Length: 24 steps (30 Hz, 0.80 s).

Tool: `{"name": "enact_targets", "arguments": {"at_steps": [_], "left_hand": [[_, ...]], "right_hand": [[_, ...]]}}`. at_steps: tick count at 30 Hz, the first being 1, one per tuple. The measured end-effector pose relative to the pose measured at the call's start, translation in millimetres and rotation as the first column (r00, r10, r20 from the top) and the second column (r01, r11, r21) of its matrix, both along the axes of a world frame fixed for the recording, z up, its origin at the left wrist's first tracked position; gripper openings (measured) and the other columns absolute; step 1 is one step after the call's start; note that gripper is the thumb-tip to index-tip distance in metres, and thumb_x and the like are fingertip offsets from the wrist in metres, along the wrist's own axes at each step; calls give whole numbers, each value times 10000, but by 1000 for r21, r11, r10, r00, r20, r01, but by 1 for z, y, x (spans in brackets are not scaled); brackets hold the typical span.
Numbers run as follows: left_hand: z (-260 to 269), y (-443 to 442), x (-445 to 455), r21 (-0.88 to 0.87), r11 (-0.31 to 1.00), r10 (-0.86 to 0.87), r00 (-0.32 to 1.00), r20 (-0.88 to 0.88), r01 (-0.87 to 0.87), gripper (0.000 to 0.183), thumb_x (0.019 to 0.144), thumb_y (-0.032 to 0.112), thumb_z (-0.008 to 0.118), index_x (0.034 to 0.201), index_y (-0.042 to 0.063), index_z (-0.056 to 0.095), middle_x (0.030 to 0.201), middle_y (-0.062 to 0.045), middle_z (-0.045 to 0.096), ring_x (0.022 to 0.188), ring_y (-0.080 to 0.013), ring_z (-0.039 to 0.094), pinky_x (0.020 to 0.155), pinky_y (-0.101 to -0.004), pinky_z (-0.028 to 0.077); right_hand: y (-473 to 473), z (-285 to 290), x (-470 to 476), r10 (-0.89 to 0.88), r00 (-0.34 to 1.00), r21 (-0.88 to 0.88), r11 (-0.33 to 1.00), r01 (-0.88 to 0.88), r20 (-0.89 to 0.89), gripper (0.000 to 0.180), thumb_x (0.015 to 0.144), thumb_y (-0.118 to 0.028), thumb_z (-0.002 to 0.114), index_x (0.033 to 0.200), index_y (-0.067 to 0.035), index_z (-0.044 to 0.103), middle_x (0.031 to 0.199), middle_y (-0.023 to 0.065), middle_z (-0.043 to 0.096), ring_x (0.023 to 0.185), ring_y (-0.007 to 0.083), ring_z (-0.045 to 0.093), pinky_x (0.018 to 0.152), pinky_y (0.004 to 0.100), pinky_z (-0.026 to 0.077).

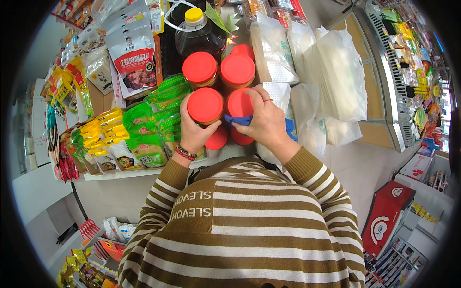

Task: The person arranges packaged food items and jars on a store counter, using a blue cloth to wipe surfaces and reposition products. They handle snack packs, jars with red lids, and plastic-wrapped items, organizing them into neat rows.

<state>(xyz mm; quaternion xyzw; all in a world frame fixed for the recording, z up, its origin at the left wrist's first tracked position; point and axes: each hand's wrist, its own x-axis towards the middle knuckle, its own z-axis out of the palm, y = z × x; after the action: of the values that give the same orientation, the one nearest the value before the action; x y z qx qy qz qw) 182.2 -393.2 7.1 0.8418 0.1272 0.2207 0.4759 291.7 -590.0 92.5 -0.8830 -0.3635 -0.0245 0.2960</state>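
Note:
My left hand (194, 133) is wrapped around the side of a red-lidded jar (205, 105), thumb at its near side. A blue cloth (239, 121) is bunched under my right hand (267, 118), whose fingers lie against a second red-lidded jar (239, 103). Just beyond these two stand another jar on the left (200, 67) and one on the right (237, 70), with a further red lid (243, 51) behind. Closer to my body, a red lid (216, 138) and another red lid (242, 136) show partly, lower than the held jars.
Green packets (146, 144) and yellow-topped packets (111, 129) fill boxes at the left. Clear plastic bags of pale dried sheets (335, 75) lie at the right. A large dark bottle with a yellow cap (194, 16) stands behind the jars. A chiller case (378, 72) is farther right.

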Motion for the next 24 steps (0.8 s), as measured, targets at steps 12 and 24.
{"name": "enact_targets", "arguments": {"at_steps": [12, 24], "left_hand": [[31, -4, 8, 130, 991, 22, 999, -29, -19, 984, 667, 203, 898, 1451, -20, 348, 1417, -214, 449, 1320, -365, 442, 1121, -443, 360], [14, 12, -55, 311, 950, -25, 998, 57, 6, 695, 725, 201, 847, 1287, 18, 480, 1323, -191, 516, 1198, -349, 500, 987, -456, 434]], "right_hand": [[-5, 6, 2, 1, 999, 7, 1000, -1, -46, 822, 607, -280, 902, 1295, -79, 499, 1308, 112, 556, 876, 340, 669, 703, 429, 554], [-193, 151, 1, -346, 936, 266, 897, 352, -73, 445, 824, 151, 539, 1231, 11, 652, 823, -16, 573, 707, 24, 498, 647, 177, 386]]}}
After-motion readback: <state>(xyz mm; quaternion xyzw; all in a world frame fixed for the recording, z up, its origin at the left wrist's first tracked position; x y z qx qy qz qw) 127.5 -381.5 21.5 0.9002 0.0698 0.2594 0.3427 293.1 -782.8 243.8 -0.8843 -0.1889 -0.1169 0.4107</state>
